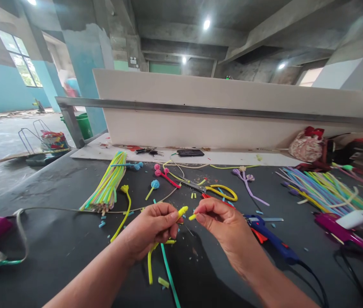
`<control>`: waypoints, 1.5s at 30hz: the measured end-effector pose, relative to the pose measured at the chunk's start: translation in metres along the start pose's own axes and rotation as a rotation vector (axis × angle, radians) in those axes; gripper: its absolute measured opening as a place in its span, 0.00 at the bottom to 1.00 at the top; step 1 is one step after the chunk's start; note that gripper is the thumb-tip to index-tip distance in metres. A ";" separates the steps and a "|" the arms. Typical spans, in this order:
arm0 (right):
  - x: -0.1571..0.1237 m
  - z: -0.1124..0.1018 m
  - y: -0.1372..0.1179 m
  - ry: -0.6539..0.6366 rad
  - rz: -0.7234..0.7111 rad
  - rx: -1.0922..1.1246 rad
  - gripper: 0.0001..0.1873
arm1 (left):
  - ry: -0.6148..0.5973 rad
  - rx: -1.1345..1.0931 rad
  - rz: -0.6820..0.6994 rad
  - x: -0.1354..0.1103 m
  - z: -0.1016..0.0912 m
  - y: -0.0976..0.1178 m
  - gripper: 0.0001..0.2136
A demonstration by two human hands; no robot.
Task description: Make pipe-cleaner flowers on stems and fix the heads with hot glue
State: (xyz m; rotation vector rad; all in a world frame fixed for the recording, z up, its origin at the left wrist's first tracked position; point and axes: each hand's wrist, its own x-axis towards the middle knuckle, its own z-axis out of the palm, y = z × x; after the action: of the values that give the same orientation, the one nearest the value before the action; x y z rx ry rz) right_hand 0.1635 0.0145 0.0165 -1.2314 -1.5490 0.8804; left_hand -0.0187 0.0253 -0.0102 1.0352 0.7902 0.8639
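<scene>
My left hand (158, 220) is closed on a small yellow bud (183, 210) that looks like chenille stem, its tip sticking out past the thumb. Pinched between thumb and finger, a short cut piece of yellow chenille stem (192, 217) is in my right hand (221, 220). The two pieces are a little apart. Below my left hand lie a bent yellow stem (149, 267) and a teal stem (170, 276). Beyond my hands are scissors (224, 192) with yellow handles. A blue glue gun (275, 241) rests right of my right hand.
A bundle of yellow-green stems (107, 184) lies at the left, mixed coloured stems (324, 190) at the right. Pink (162, 170), blue (154, 184) and purple (243, 177) flower-like pieces are scattered between them. A phone (190, 152) lies at the back by a white panel (200, 128).
</scene>
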 end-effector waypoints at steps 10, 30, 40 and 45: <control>-0.004 0.008 0.010 0.109 -0.345 -0.171 0.05 | -0.008 0.205 0.059 -0.001 0.008 0.001 0.13; -0.009 0.016 0.013 0.230 -0.529 -0.319 0.07 | 0.022 0.349 0.169 0.000 0.010 0.000 0.13; -0.009 0.019 0.016 0.260 -0.485 -0.222 0.07 | 0.081 0.384 0.220 -0.001 0.012 -0.002 0.12; -0.011 0.019 0.016 0.281 -0.483 -0.183 0.07 | 0.082 0.362 0.241 0.001 0.012 -0.007 0.10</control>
State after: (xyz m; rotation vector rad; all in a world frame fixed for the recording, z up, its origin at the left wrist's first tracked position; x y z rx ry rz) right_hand 0.1511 0.0076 -0.0071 -0.9885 -1.6194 0.2469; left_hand -0.0065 0.0201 -0.0130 1.4437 0.9249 0.9938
